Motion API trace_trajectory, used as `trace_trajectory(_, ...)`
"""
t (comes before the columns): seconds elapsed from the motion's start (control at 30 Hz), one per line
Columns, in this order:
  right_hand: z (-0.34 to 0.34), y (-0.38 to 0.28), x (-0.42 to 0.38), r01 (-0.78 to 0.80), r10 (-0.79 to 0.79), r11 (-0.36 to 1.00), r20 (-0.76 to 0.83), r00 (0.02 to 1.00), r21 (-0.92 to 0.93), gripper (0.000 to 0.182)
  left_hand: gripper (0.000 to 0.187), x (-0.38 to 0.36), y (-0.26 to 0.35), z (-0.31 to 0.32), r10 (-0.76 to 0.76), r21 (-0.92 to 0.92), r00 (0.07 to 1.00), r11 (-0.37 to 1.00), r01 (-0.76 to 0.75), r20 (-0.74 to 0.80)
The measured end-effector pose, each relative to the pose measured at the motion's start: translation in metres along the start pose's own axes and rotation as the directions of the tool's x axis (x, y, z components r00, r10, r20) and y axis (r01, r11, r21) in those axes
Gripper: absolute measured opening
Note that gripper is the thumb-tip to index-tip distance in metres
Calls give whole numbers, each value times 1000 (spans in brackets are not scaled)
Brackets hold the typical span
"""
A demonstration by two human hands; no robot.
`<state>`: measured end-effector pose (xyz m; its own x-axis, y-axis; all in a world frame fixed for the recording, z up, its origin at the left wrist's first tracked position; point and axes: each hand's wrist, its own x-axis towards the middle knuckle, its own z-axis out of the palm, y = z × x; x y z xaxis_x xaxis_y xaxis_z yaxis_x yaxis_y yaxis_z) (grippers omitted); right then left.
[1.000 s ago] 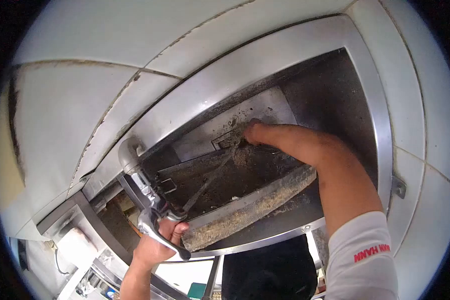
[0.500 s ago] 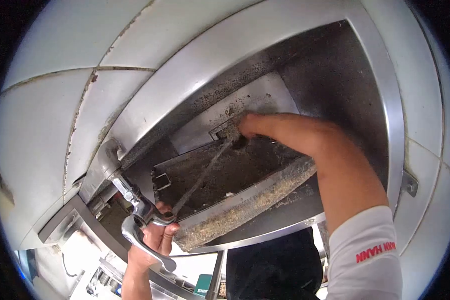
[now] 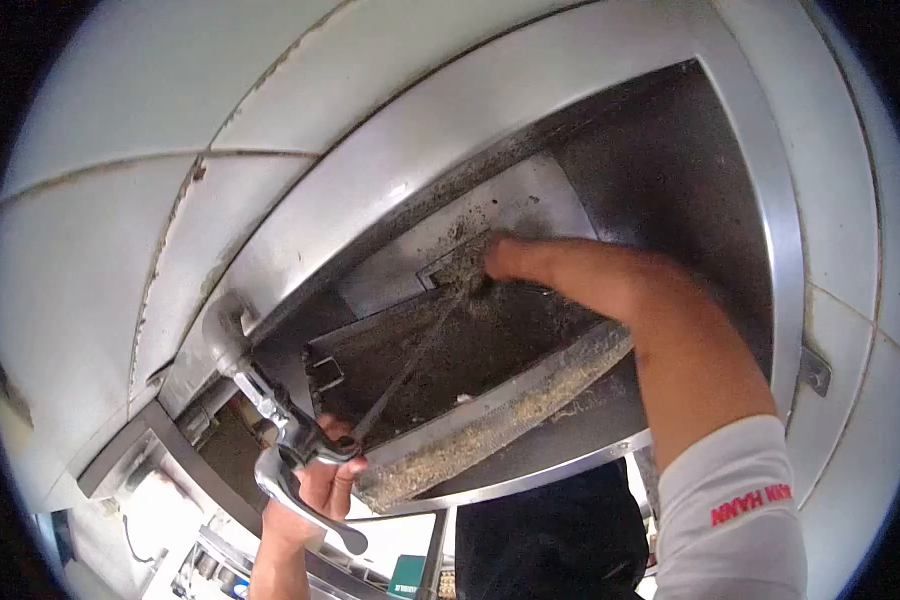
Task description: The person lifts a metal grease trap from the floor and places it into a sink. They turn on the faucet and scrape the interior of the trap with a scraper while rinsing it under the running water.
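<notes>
My left hand (image 3: 320,490) is closed around the spout end of a chrome water tap (image 3: 282,420) with a long curved lever. A thin jet of water (image 3: 410,370) shoots from it to my right hand (image 3: 510,258). That hand is closed at the upper edge of a dirty metal basket (image 3: 470,408), beside a wire handle; splashing water and dark grime hide its fingertips, and I cannot make out what it holds. The basket lies in a steel sink, with pale residue (image 3: 500,432) caked on its near perforated side.
The steel sink's wide rim (image 3: 390,185) surrounds the basket. A second wire handle (image 3: 327,372) sticks up at the basket's left end. White tiles (image 3: 100,250) border the sink. A green box (image 3: 406,576) and kitchen equipment appear at the lower left.
The tap and my left hand sit slightly further right and lower in view, as the camera shifted a little. Water keeps running onto my right hand, which stays at the basket's upper edge.
</notes>
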<state>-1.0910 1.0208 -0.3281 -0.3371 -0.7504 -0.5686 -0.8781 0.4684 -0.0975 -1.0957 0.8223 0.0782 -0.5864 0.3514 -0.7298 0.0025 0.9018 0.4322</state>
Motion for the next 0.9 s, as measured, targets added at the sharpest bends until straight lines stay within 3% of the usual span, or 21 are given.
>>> trace_trajectory(0.07,23,-14,24,-61,60,998,59,996,9,23,40,0,4,-3,-30,115,999,993,26,32)
trace_trajectory(0.2,58,-40,79,-245,229,969,285,931,22,22,38,-1,-1,1,109,103,994,989,-106,-27)
trace_trajectory(0.23,50,-31,76,-241,224,970,281,933,27,22,38,-1,-2,0,102,105,994,990,-99,-25)
trace_trajectory(0.3,12,4,36,-157,115,976,247,962,154,19,39,-1,-2,0,86,86,996,993,-86,4)
trace_trajectory(0.33,-16,11,3,-142,123,979,129,984,147,17,39,0,-5,2,90,82,996,993,-90,5)
trace_trajectory(0.37,16,-1,16,-143,124,979,133,983,146,17,23,0,-10,6,202,139,975,972,-188,-91)
trace_trajectory(0.4,57,-18,35,-97,97,986,3,995,133,18,8,0,-13,7,313,206,932,939,-275,-182)
trace_trajectory(0.43,77,-25,46,-54,69,992,-128,989,114,20,8,0,-13,6,315,209,931,938,-276,-184)
trace_trajectory(0.47,66,-27,48,-57,71,992,-133,989,110,20,8,1,-14,4,339,233,929,925,-301,-147)
trace_trajectory(0.53,32,-38,52,-12,-9,998,310,951,66,23,9,1,-14,2,353,260,929,913,-316,-111)
trace_trajectory(0.57,11,-29,40,-13,-9,997,305,952,72,23,9,3,-9,0,305,245,948,929,-276,-87)
trace_trajectory(0.63,-16,-7,18,143,-182,979,296,938,148,25,10,3,-6,1,257,229,965,944,-237,-60)
trace_trajectory(0.67,-13,-3,20,141,-179,979,297,938,145,25,27,2,-6,4,209,188,975,963,-192,-71)
trace_trajectory(0.7,-6,-6,29,76,-106,992,352,930,96,25,46,0,-6,6,153,145,985,979,-141,-75)
trace_trajectory(0.8,32,-10,44,-36,20,999,382,924,35,27,45,-4,-1,3,57,78,998,995,-58,11)
trace_trajectory(0.83,31,-5,38,-86,74,996,355,932,18,32,45,-6,-3,3,62,76,998,995,-62,6)
trace_trajectory(0.9,24,2,27,-152,108,983,351,930,101,26,30,-12,-17,7,263,123,964,956,-265,37)
